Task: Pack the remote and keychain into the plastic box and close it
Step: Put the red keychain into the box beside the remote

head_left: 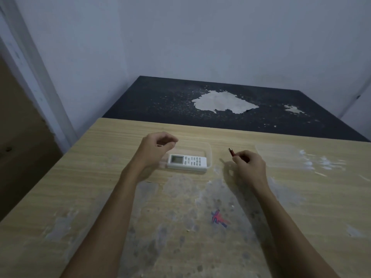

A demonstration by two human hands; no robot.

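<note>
remote [187,161] lies flat in clear plastic box [208,151], just beyond my left fingertips | left hand [155,149] hovers loosely curled, holding nothing, likely placed to steady the box | right hand [248,163] pinches red keychain [232,152], tip toward box, ready to drop in | lid [281,155] waits past right knuckles on table [80,177], saved for closing

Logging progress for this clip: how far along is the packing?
Done: the white remote lies in the open clear plastic box. In hand: the right hand is closed on a small red item, likely the keychain, to the right of the box; the left hand hovers open over the box's left end. Left: keychain in, then fit the clear lid lying on the table at right.
</note>
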